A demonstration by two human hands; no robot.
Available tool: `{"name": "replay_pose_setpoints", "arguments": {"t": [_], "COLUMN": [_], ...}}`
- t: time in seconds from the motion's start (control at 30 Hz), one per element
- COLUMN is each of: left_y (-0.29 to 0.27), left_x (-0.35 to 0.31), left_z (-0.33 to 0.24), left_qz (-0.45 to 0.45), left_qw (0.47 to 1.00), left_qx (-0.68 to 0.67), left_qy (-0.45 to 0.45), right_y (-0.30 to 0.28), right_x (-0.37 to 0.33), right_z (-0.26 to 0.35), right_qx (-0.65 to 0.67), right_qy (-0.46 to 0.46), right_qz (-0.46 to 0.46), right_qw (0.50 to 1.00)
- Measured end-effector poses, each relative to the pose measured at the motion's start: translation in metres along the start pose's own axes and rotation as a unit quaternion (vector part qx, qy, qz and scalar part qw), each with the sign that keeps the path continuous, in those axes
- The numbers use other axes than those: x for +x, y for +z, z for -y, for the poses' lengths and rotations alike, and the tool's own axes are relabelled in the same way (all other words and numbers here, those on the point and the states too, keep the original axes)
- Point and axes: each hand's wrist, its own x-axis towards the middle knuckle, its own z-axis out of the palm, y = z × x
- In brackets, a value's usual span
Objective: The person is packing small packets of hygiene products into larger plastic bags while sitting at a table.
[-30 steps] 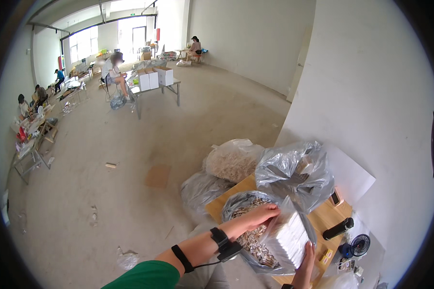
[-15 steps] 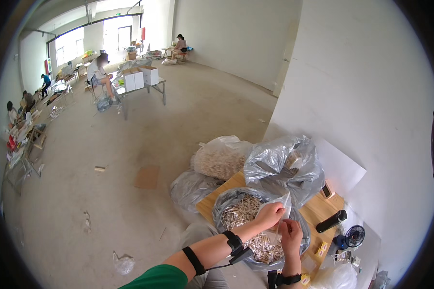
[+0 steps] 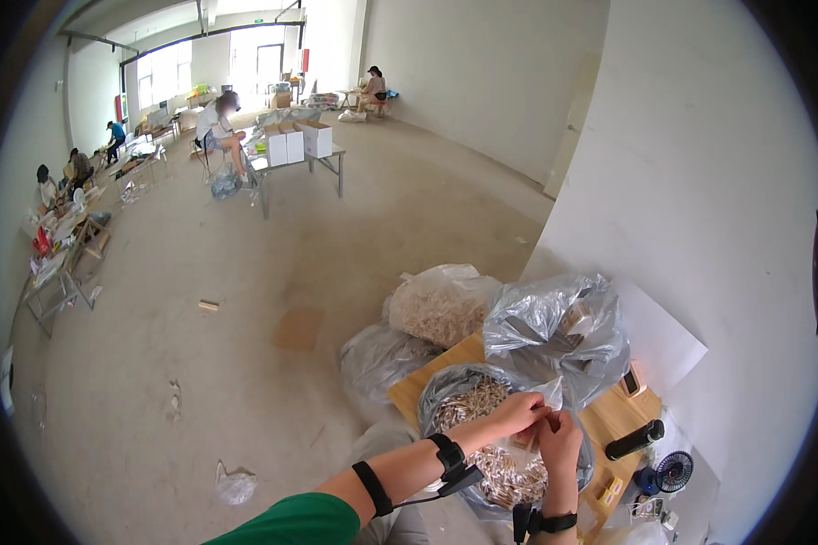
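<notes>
My left hand [image 3: 520, 412] and my right hand [image 3: 561, 441] meet over a wide basin lined with a grey plastic bag [image 3: 434, 389]. Both sets of fingers pinch a small clear plastic bag [image 3: 552, 392], part of which stands up beyond the hands. Its lower part hangs below them, and something brownish shows there, too small to name. Heaped in the basin lie many small, thin, pale-and-brown pieces [image 3: 511, 476]; their kind cannot be made out. Black straps circle both my wrists.
A wooden table [image 3: 413, 391] carries the basin, a large silver-grey bag [image 3: 541, 318], a black bottle [image 3: 634, 440] and a small fan [image 3: 673, 471]. Filled clear bags [image 3: 441, 309] stand beyond its far-left edge. White boxes [image 3: 284, 145] and seated people are farther off. A wall rises at right.
My hands have drawn together at the small bag's top, and less of it stands above them. The whole view has shifted slightly, so the room appears farther right and lower.
</notes>
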Motion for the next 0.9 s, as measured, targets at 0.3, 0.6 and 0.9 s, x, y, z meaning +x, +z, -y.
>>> {"name": "replay_pose_setpoints", "arguments": {"t": [0.3,0.6,0.9], "left_y": [0.001,0.001,0.001], "left_x": [-0.006,-0.004,-0.006], "left_z": [0.002,0.013,0.014], "left_qz": [-0.046,-0.063,-0.035], "left_qw": [0.997,0.986,0.985], "left_qx": [0.034,0.102,0.127], "left_qy": [0.056,0.117,0.11], "right_y": [0.006,0.011,0.013], "right_x": [0.006,0.002,-0.006], "right_z": [0.0,-0.002,-0.008], "right_qx": [-0.076,-0.052,-0.049], "right_qy": [0.002,0.014,-0.006], "right_qz": [-0.002,-0.007,-0.055], "right_qw": [0.997,0.999,0.997]}}
